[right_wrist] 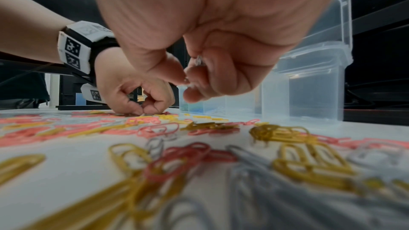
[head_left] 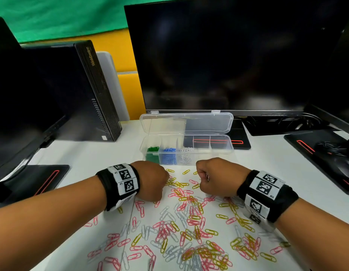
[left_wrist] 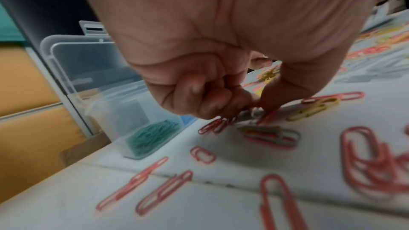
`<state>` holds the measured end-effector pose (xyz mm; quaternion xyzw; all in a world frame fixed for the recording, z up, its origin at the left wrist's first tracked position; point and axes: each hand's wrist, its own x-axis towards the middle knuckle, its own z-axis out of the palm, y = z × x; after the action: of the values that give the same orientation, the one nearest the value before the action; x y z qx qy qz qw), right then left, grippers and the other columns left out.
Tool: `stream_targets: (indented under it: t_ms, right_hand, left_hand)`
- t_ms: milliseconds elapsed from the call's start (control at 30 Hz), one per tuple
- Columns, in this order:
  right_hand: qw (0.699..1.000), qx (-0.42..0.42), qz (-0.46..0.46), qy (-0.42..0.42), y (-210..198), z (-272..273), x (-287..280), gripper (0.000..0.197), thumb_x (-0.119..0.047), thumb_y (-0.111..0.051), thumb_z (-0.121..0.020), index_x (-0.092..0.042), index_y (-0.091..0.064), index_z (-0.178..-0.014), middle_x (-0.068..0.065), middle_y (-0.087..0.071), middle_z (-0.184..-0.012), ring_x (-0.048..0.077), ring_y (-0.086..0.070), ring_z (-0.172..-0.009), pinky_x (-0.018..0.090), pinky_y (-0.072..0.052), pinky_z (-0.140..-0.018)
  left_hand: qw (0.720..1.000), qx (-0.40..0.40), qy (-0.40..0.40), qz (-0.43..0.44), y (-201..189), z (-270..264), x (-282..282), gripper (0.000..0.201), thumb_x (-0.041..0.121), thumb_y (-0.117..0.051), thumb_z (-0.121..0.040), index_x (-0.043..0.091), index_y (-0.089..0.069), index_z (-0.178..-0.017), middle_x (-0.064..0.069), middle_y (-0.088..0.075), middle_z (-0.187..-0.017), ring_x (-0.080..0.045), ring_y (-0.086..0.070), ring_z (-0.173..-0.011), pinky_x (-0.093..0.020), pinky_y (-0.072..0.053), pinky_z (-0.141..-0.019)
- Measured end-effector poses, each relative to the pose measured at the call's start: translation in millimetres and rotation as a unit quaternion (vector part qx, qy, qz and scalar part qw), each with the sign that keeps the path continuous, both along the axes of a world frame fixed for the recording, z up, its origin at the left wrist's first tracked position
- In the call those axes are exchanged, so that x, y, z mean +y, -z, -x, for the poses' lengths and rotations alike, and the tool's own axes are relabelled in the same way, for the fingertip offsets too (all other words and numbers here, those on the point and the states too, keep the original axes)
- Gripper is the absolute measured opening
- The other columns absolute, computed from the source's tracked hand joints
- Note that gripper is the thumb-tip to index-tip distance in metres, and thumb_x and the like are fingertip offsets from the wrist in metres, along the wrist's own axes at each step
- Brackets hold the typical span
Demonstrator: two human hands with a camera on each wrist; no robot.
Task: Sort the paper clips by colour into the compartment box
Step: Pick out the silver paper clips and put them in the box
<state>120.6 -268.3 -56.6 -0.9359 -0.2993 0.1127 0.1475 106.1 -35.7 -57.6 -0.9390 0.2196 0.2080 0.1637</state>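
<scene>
- Clips (head_left: 189, 227): pink, yellow and white ones were left scattered on the table (head_left: 103, 153), just before the box (head_left: 186, 147).
- Box: green, blue and white clips were already sorted into three compartments; others lay empty.
- Left hand (head_left: 150, 180): curled, fingertips pinched among clips on the table.
- Right hand (head_left: 214, 177): raised, closed on white clips.

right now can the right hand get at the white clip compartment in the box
Probably yes. The right hand hovers just in front of the compartment box, whose lid stands open; nothing lies between it and the white clips.
</scene>
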Motion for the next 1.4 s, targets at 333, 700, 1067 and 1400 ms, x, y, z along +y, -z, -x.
stream_targets:
  t_ms: [333, 700, 1067, 1400]
  right_hand:
    - [1.0, -0.015, 0.0, -0.004, 2, -2, 1, 0.016, -0.022, -0.059, -0.086, -0.026, -0.045, -0.079, -0.004, -0.057, -0.08, 0.018, -0.053, -0.072, 0.028, -0.039, -0.057]
    - [0.996, 0.051, 0.057, -0.053, 2, -2, 2, 0.018, -0.034, -0.058, -0.093, -0.032, -0.057, -0.075, -0.011, -0.059, -0.083, 0.015, -0.057, -0.083, 0.027, -0.043, -0.068]
    - [0.996, 0.059, 0.044, -0.047, 2, 0, 3, 0.008, -0.026, -0.064, -0.083, -0.027, -0.057, -0.079, -0.009, -0.062, -0.084, 0.014, -0.057, -0.079, 0.026, -0.045, -0.063]
    - [0.989, 0.049, -0.127, 0.054, -42, -41, 19, 0.009, -0.02, -0.063, -0.089, -0.024, -0.059, -0.083, -0.009, -0.061, -0.082, 0.011, -0.056, -0.074, 0.029, -0.047, -0.068]
  left_hand:
    - [0.952, -0.049, -0.074, 0.292, -3, 4, 28, 0.017, 0.021, -0.059, -0.085, 0.033, -0.048, -0.083, 0.008, -0.058, -0.072, -0.009, -0.052, -0.063, -0.027, -0.047, -0.06]
    - [0.988, -0.033, -0.018, 0.152, -1, 0, -3, 0.02, 0.037, -0.055, -0.096, 0.032, -0.07, -0.108, 0.01, -0.056, -0.102, -0.012, -0.057, -0.09, -0.029, -0.051, -0.081]
    - [0.96, -0.1, -0.024, 0.262, 3, -12, 12, 0.017, 0.019, -0.052, -0.093, 0.011, -0.066, -0.087, 0.003, -0.061, -0.085, -0.016, -0.059, -0.078, -0.023, -0.048, -0.069]
    - [0.658, 0.102, -0.387, 0.638, -39, -37, -11, 0.016, 0.015, -0.054, -0.103, 0.004, -0.061, -0.093, -0.009, -0.06, -0.07, -0.019, -0.065, -0.06, -0.026, -0.056, -0.056]
